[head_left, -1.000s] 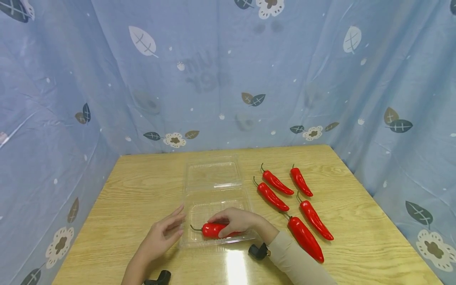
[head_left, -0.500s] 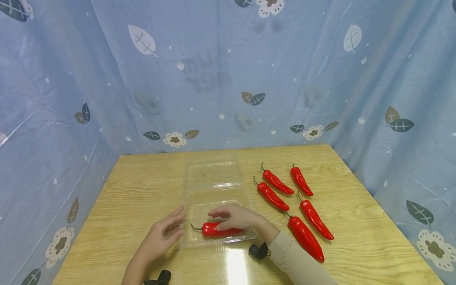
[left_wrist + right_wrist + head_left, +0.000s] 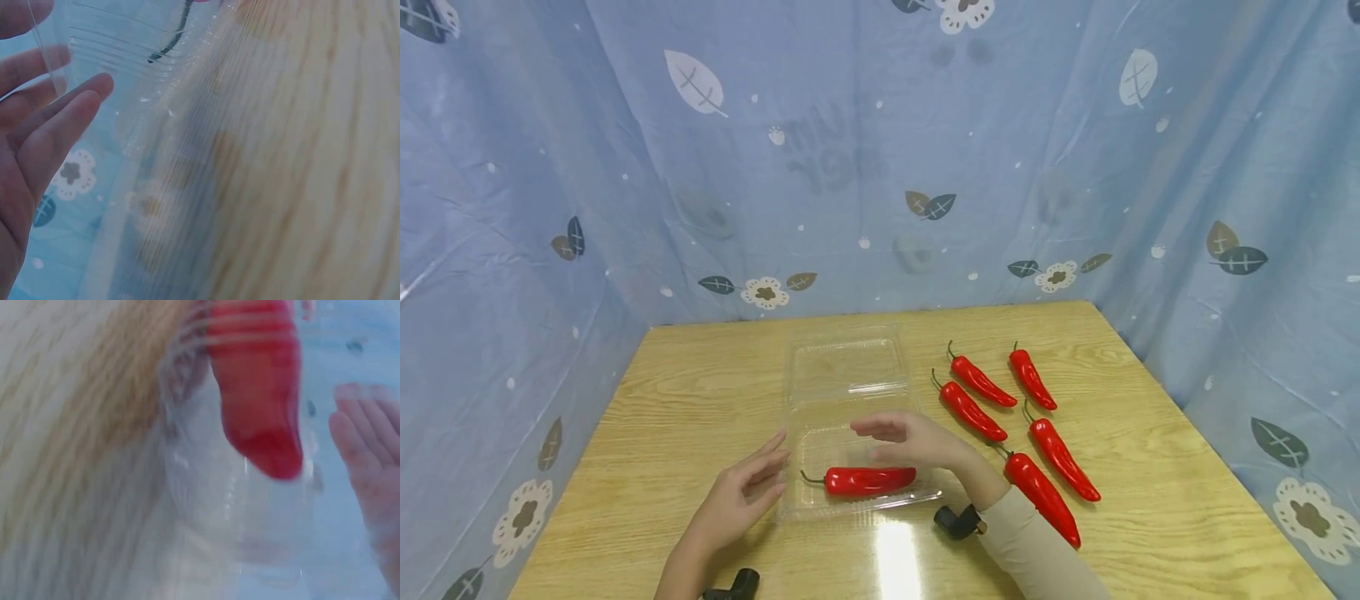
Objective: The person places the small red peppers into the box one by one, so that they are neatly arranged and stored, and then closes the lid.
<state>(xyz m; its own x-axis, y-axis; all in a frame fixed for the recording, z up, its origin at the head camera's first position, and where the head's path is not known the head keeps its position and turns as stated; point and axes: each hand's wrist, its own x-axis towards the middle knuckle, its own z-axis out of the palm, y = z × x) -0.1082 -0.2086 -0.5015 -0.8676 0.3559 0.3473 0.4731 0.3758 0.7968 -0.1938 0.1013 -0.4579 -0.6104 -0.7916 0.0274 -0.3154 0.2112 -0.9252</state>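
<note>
A red chili pepper [image 3: 869, 482] with a green stem lies crosswise in the near half of a clear plastic clamshell box [image 3: 827, 442], whose lid [image 3: 847, 367] is folded back behind it. My right hand [image 3: 917, 442] hovers over the box just behind the pepper, fingers extended and holding nothing. In the right wrist view that hand [image 3: 373, 447] is apart from the pepper's tip [image 3: 265, 425]. At the box's left edge is my left hand [image 3: 741, 492], its fingers loosely bent; the left wrist view shows them [image 3: 56, 119] at the clear wall, and whether they touch is hard to tell.
Several more red chili peppers lie on the wooden table right of the box, among them a large one [image 3: 1042, 498] beside my right sleeve [image 3: 1037, 542] and one [image 3: 1032, 379] farthest back. Blue patterned curtains [image 3: 865, 167] enclose the table's back and sides.
My right hand has let go of the pepper in the box and lifted back and to the right, its fingers straightening. The pepper stays in place. My left hand has hardly moved.
</note>
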